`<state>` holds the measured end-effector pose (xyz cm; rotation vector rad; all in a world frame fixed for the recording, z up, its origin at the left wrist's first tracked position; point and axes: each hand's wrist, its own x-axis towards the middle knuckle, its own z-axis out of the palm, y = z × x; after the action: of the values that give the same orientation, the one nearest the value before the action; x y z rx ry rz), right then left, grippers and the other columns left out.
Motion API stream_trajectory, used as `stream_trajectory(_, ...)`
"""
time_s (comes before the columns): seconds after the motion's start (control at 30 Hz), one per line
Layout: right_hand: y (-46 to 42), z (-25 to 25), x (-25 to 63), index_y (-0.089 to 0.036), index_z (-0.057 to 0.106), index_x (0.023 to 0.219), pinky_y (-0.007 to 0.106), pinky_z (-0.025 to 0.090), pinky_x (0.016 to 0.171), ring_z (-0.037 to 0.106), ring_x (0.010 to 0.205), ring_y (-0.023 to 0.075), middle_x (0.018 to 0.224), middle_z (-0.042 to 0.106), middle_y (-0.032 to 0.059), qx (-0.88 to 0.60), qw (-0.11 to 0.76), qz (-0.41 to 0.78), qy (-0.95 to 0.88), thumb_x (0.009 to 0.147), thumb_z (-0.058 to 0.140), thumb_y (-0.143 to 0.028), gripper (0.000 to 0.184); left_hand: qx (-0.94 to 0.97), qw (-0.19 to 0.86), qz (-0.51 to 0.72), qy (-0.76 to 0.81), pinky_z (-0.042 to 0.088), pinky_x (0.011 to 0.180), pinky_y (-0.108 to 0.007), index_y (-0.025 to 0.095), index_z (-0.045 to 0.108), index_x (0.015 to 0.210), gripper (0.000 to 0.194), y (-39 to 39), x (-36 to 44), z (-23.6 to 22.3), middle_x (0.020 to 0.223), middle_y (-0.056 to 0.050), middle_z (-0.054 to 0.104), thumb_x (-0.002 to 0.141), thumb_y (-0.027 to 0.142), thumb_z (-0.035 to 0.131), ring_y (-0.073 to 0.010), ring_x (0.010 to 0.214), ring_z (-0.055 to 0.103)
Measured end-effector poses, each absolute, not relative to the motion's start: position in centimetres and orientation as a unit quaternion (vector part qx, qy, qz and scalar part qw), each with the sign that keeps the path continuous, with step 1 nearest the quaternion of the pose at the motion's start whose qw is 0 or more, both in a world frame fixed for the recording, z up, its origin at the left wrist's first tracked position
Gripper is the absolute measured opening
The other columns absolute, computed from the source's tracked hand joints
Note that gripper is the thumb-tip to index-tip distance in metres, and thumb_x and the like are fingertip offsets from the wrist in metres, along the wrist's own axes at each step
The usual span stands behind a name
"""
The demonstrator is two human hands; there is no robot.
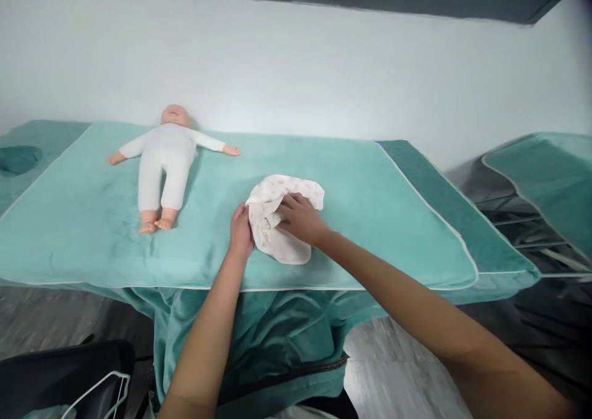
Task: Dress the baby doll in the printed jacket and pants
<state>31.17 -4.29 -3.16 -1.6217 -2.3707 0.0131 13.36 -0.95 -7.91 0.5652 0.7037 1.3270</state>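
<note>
A small white baby garment (283,246) with a faint print lies crumpled on the teal towel (92,222) that covers the bed. My left hand (241,231) grips its left edge with curled fingers. My right hand (300,217) rests on top of the cloth, fingers bent and pinching a fold. A baby doll (166,160) in a white bodysuit lies on its back at the far left of the towel, arms spread, well apart from both hands.
A white wall runs behind the bed. A second bed with a teal cover (546,178) stands to the right across a gap. A dark chair or bag with a white hanger (97,388) sits at the lower left. Grey floor (393,370) shows below.
</note>
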Motion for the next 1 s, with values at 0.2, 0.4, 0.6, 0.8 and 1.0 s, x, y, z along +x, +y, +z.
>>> stream_trajectory(0.2,-4.5,-1.3,34.2,-0.024,0.073,0.100,0.049,0.047,0.104,0.063,0.110,0.0276,0.112,0.074,0.0077,-0.561,0.340,0.090,-0.749,0.091,0.057,-0.024,0.018,0.183,0.717,0.621,0.259,0.051,0.080,-0.028,0.016,0.071,0.087,0.025,-0.5,12.6,-8.0,0.085,-0.001,0.074,0.070,0.030,0.082,-0.0149,0.079,0.067)
stream_trajectory(0.4,-5.8,2.8,40.7,-0.024,0.060,0.086,0.032,0.056,0.070,0.062,0.076,0.0171,0.083,0.063,-0.0016,-0.577,0.655,0.275,-0.403,0.081,0.069,-0.048,0.026,0.171,0.702,0.630,0.285,0.041,0.059,-0.020,0.015,0.071,0.084,0.028,-0.5,12.4,-8.3,0.070,0.003,0.062,0.074,0.038,0.084,-0.0073,0.061,0.054)
stream_trajectory(0.6,-8.1,5.1,41.1,-0.023,0.058,0.076,0.026,0.044,0.058,0.048,0.063,0.0127,0.070,0.051,-0.0031,-0.615,0.620,0.202,-0.442,0.084,0.068,-0.040,0.021,0.232,0.696,0.621,0.277,0.036,0.055,-0.019,0.015,0.070,0.089,0.032,-0.6,12.7,-8.1,0.066,0.005,0.053,0.077,0.042,0.084,-0.0064,0.058,0.047)
stream_trajectory(0.8,-7.2,7.9,36.7,-0.025,0.056,0.074,0.029,0.047,0.058,0.051,0.065,0.0160,0.068,0.051,-0.0016,-0.615,0.564,0.175,-0.522,0.088,0.065,-0.048,0.029,0.441,0.522,0.613,0.397,0.047,0.098,-0.033,0.022,0.065,0.110,0.036,-4.0,12.8,-6.3,0.114,-0.007,0.065,0.088,0.049,0.071,-0.0189,0.108,0.061)
stream_trajectory(1.0,-5.1,10.2,32.0,-0.029,0.060,0.115,0.040,0.061,0.090,0.066,0.113,0.0232,0.120,0.068,0.0036,-0.496,0.566,0.289,-0.592,0.092,0.061,-0.051,0.032,0.629,0.365,0.544,0.418,0.042,0.112,-0.046,0.022,0.058,0.131,0.061,-7.5,15.3,-4.7,0.135,-0.013,0.060,0.077,0.039,0.080,-0.0304,0.129,0.055)
